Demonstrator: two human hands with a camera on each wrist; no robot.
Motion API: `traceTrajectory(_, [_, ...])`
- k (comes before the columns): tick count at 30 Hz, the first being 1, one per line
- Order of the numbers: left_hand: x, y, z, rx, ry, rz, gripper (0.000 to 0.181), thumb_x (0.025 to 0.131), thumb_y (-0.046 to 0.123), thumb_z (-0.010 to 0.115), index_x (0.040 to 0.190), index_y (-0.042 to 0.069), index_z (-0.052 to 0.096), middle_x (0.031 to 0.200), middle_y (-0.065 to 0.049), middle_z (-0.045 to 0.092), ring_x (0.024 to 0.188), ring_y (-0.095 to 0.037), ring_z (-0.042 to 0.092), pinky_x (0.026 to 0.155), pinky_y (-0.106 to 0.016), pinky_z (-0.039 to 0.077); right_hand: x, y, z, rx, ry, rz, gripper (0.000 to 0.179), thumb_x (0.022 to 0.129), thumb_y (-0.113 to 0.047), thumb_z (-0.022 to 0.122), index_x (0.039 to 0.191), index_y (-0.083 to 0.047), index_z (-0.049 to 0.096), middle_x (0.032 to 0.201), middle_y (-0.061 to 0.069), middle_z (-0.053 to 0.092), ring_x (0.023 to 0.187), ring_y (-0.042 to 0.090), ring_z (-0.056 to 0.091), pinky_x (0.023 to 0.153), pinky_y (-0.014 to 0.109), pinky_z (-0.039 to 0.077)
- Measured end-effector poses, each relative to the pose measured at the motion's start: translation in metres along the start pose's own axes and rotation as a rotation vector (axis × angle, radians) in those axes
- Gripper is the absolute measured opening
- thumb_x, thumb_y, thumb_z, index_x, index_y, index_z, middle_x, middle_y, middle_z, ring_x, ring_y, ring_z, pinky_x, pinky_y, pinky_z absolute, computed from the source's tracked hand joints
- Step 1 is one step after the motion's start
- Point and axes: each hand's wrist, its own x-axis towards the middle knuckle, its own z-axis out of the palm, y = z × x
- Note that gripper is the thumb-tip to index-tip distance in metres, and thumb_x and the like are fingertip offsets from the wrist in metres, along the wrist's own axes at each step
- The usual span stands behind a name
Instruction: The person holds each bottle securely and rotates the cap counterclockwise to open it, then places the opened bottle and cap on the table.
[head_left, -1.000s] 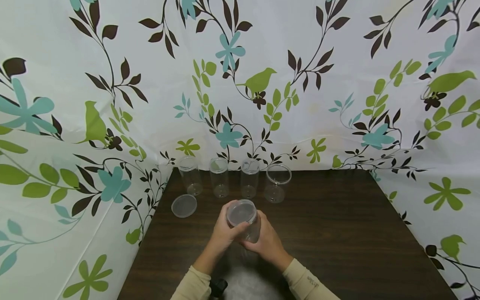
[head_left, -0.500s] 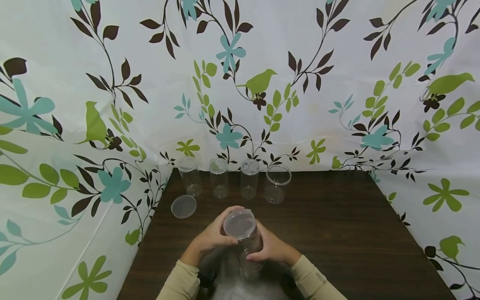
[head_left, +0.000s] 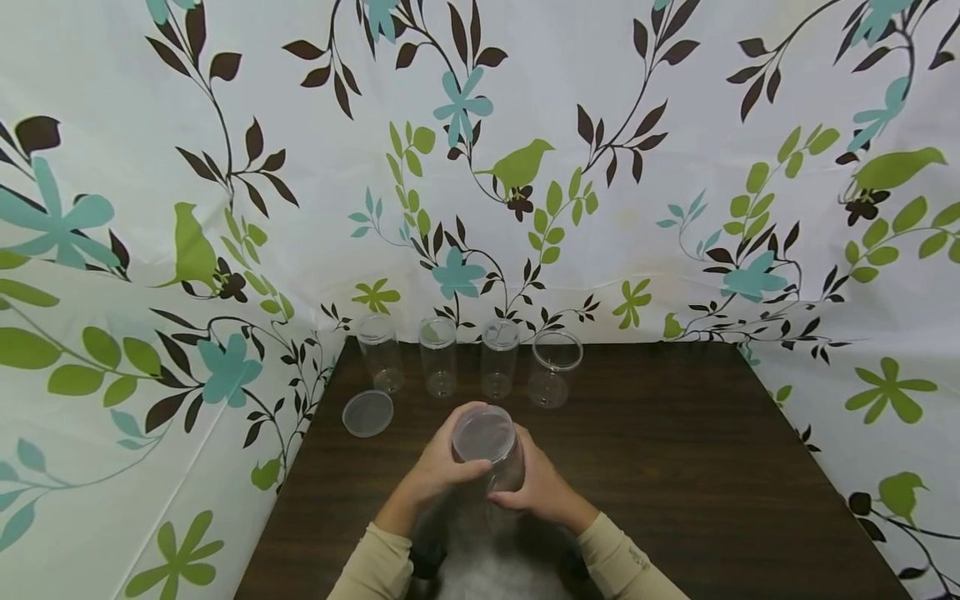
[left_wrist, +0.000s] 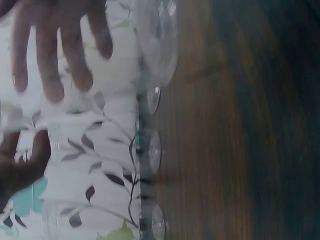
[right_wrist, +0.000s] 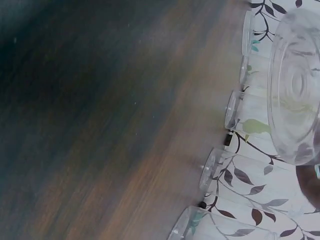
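Note:
Both hands hold a clear plastic jar [head_left: 511,472] upright above the near part of the table, with its translucent lid [head_left: 483,434] facing up. My left hand [head_left: 438,467] grips the lid's rim from the left, thumb across the front edge. From the right, my right hand [head_left: 546,486] holds the jar's body, its thumb in front and its other fingers mostly hidden behind the jar. In the right wrist view the round base of the held jar [right_wrist: 295,87] shows at the right edge.
Several clear jars stand in a row along the back of the dark wooden table [head_left: 675,450]: three narrower ones [head_left: 438,358] and a wide-mouthed one [head_left: 551,371] at the right end. A loose round lid [head_left: 367,414] lies at the left. Patterned cloth [head_left: 637,208] hangs behind.
The held jar dipped towards me and tilted half a second ago, then rose and moved slightly away. Both hands stayed on it, the left shifting around the lid's rim.

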Motion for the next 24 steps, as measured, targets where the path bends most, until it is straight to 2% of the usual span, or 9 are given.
traceTrajectory(2, [0.001,-0.001,0.008,0.04,0.1,-0.035,0.079,0.084,0.019,0.084,0.149,0.005,0.039,0.14,-0.016,0.051,0.12,-0.022,0.054,0.097,-0.032,0.047,0.001,0.001,0.004,-0.078,0.083,0.004,0.103,0.072,-0.024,0.093,0.152,-0.005,0.031,0.142,0.012,0.053,0.124,0.024,0.055,0.101,0.038,0.048])
traceTrajectory(5, [0.003,-0.002,0.019,0.057,0.219,-0.079,0.08,0.083,0.017,0.084,0.149,0.008,0.04,0.14,-0.015,0.052,0.12,-0.024,0.053,0.098,-0.034,0.046,0.0,0.001,0.009,-0.148,0.155,0.026,0.104,0.07,-0.024,0.093,0.151,-0.003,0.032,0.141,0.014,0.054,0.123,0.025,0.056,0.099,0.043,0.049])
traceTrajectory(7, [0.003,-0.004,0.024,0.063,0.274,-0.104,0.08,0.082,0.016,0.085,0.149,0.009,0.041,0.14,-0.014,0.053,0.12,-0.025,0.053,0.098,-0.035,0.046,-0.001,0.001,0.012,-0.183,0.19,0.041,0.104,0.069,-0.025,0.094,0.15,-0.003,0.033,0.141,0.015,0.054,0.124,0.026,0.056,0.099,0.046,0.049])
traceTrajectory(10, [0.004,-0.004,0.027,0.076,0.311,-0.123,0.08,0.081,0.014,0.085,0.149,0.011,0.042,0.138,-0.013,0.055,0.119,-0.025,0.053,0.098,-0.035,0.045,-0.002,0.001,0.014,-0.225,0.232,0.049,0.105,0.066,-0.025,0.096,0.15,-0.005,0.035,0.141,0.016,0.054,0.126,0.027,0.056,0.099,0.05,0.049])
traceTrajectory(15, [0.004,-0.003,0.025,0.09,0.31,-0.125,0.084,0.08,0.015,0.086,0.151,0.009,0.041,0.137,-0.013,0.057,0.119,-0.026,0.055,0.098,-0.035,0.045,-0.002,0.001,0.015,-0.251,0.258,0.025,0.105,0.065,-0.025,0.097,0.148,-0.006,0.037,0.139,0.015,0.055,0.125,0.027,0.057,0.098,0.052,0.049])
traceTrajectory(18, [0.004,-0.001,0.023,0.073,0.28,-0.123,0.089,0.079,0.016,0.088,0.153,0.007,0.038,0.139,-0.014,0.056,0.121,-0.027,0.054,0.1,-0.035,0.045,-0.002,0.002,0.015,-0.245,0.262,0.011,0.104,0.065,-0.026,0.096,0.148,-0.006,0.037,0.139,0.014,0.056,0.124,0.027,0.057,0.099,0.051,0.049])
traceTrajectory(21, [0.003,0.001,0.018,0.07,0.22,-0.111,0.094,0.08,0.022,0.088,0.155,0.008,0.034,0.144,-0.014,0.053,0.125,-0.024,0.053,0.101,-0.034,0.043,-0.002,0.004,0.014,-0.219,0.258,0.0,0.105,0.067,-0.027,0.096,0.15,-0.005,0.035,0.14,0.015,0.055,0.125,0.029,0.056,0.1,0.049,0.048])
traceTrajectory(24, [0.003,0.001,0.01,0.075,0.135,-0.062,0.1,0.082,0.035,0.087,0.157,0.006,0.029,0.15,-0.017,0.046,0.128,-0.019,0.051,0.103,-0.031,0.042,-0.003,0.003,0.011,-0.15,0.226,-0.003,0.104,0.071,-0.028,0.094,0.151,-0.004,0.032,0.141,0.015,0.054,0.126,0.028,0.055,0.103,0.043,0.047])
